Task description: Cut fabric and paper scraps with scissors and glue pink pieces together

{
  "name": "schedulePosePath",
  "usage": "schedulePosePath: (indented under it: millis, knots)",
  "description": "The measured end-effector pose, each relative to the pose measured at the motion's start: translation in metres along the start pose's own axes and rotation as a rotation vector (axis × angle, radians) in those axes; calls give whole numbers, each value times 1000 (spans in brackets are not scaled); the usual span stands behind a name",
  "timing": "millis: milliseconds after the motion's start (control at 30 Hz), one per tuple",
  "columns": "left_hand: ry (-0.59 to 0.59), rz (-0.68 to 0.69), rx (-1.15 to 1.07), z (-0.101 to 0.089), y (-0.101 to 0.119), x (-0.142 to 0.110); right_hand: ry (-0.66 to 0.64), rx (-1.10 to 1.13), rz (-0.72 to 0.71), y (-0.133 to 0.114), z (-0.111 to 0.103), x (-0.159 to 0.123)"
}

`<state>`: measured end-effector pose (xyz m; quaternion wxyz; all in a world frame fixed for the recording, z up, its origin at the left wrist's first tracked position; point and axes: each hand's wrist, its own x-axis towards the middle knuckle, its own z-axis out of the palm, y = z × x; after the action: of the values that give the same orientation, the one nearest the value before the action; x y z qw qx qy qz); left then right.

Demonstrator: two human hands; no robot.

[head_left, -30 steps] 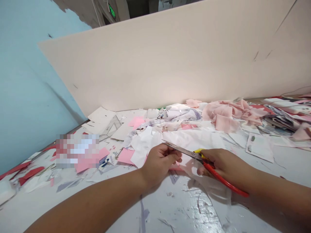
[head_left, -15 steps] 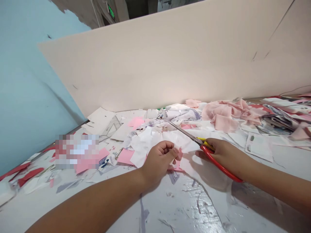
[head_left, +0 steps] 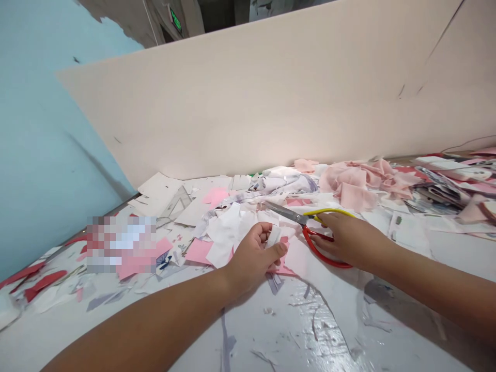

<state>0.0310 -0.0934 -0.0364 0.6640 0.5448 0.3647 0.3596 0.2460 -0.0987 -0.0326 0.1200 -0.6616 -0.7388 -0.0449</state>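
My right hand (head_left: 346,240) is closed on a pair of scissors (head_left: 290,213) with one red and one yellow handle loop. Its blades look together and point left, above and beyond my other hand. Between the thumb and curled fingers of my left hand (head_left: 258,250) is a small white fabric scrap (head_left: 274,236). Pink fabric (head_left: 287,267) shows just beneath that hand, partly covered by it. A larger white cloth (head_left: 329,289) spreads below the scissors and down the table.
Crumpled white cloth (head_left: 225,232) and a pale pink heap (head_left: 368,181) lie toward the back panel (head_left: 248,103). A clear set square (head_left: 176,204) rests at back left, near red scraps (head_left: 46,284). Folded fabric (head_left: 442,188) is piled at right. Offcuts and threads litter the white tabletop (head_left: 186,330).
The scissors have turned flatter, and their yellow loop shows more. My right hand has shifted slightly left. A white scrap now shows in my left fingers, where a pink one showed before.
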Motion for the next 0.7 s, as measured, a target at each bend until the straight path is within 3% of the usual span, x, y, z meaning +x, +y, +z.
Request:
schedulePosePath:
  millis: [133,233,333,400,567,700]
  knots:
    - [47,56,19,1,-2,-1,109,-50,-116,-6,-3,-7]
    - [49,83,50,-1,-6,-1,78,256,-208,-28,-11,-18]
    - [-8,60,93,-2,-10,-1,-176,604,-112,-51,-15,-25]
    - [-48,63,109,-2,-11,-3,-247,709,-108,-61,-14,-23]
    - [-137,126,87,-4,-5,-6,-110,918,-42,-67,1,-5]
    - [-116,57,-57,-2,0,-4,-80,1215,93,-70,10,-4]
